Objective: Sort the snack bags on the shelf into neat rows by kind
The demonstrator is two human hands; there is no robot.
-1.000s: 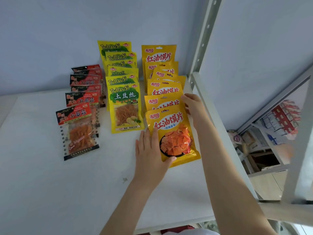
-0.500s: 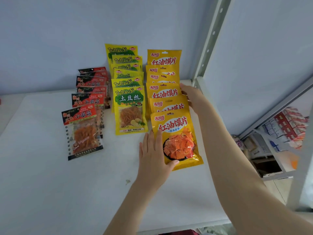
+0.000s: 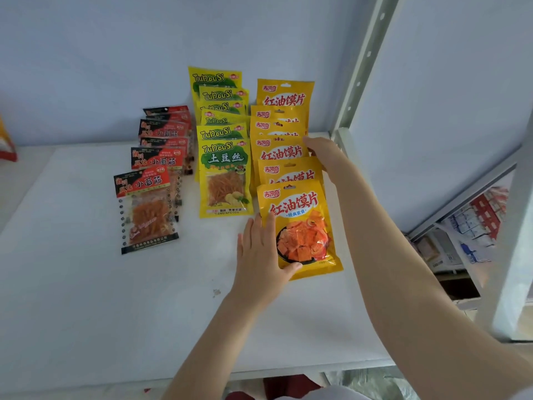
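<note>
I am tidying the orange bags row.
My left hand (image 3: pixel 261 255), flat and open, is pressing the front orange bag (image 3: pixel 300 226) on the shelf (image 3: pixel 86 298); my open right hand (image 3: pixel 323 153) is nudging the row's side straight.

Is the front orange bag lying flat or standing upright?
Flat. The front orange bag lies face up on the shelf, with the left hand resting on its edge.

Overlapped by nearer packs: rear orange bags (image 3: pixel 279 118). Cut off at left frame edge: orange-red object (image 3: pixel 6 142). Blurred at right: stacked boxes (image 3: pixel 473 217).
</note>
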